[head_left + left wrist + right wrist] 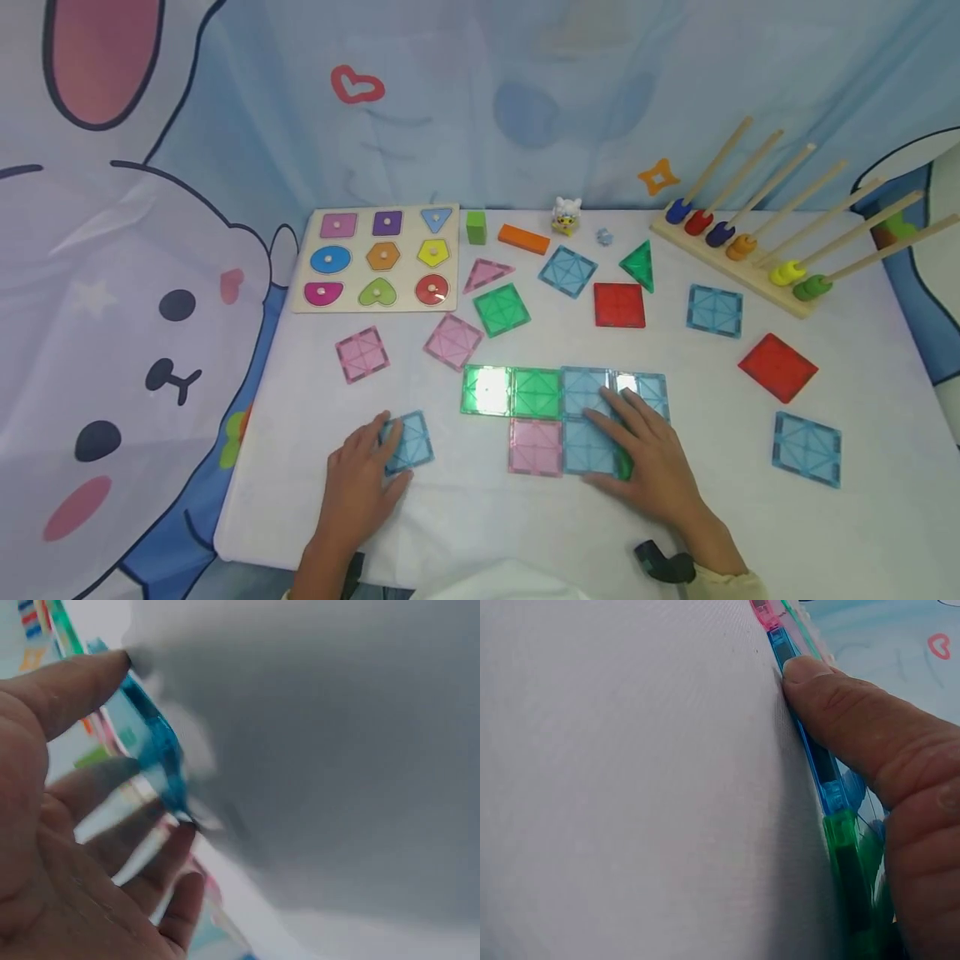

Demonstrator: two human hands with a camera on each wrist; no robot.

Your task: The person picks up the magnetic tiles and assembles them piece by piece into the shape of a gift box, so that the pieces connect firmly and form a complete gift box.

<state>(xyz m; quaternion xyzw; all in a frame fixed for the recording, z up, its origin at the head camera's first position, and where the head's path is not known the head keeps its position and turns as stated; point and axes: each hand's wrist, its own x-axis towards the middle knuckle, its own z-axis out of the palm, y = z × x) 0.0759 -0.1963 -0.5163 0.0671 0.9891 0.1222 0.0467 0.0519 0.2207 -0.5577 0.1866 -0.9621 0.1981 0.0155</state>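
On the left of the table my left hand (358, 483) holds a translucent blue square magnetic tile (411, 443) between thumb and fingers. The left wrist view shows the blue tile's edge (161, 739) running from the thumb tip to the fingertips. My right hand (648, 454) rests, fingers spread, over a flat group of joined magnetic tiles. Its thumb (832, 694) lies along the near edge of a blue tile (810, 750). The group has two green squares (537, 393), a pink square (535, 447) and several blue ones (587, 392). A green piece (624, 465) is mostly hidden under the right palm.
Loose tiles lie around: pink squares (362, 354), a green square (502, 309), red squares (619, 305), blue squares (807, 448). Behind them stand a shape puzzle board (352, 258), a green block (476, 227), an orange block (523, 239), a small figurine (566, 216) and a peg rack (750, 271).
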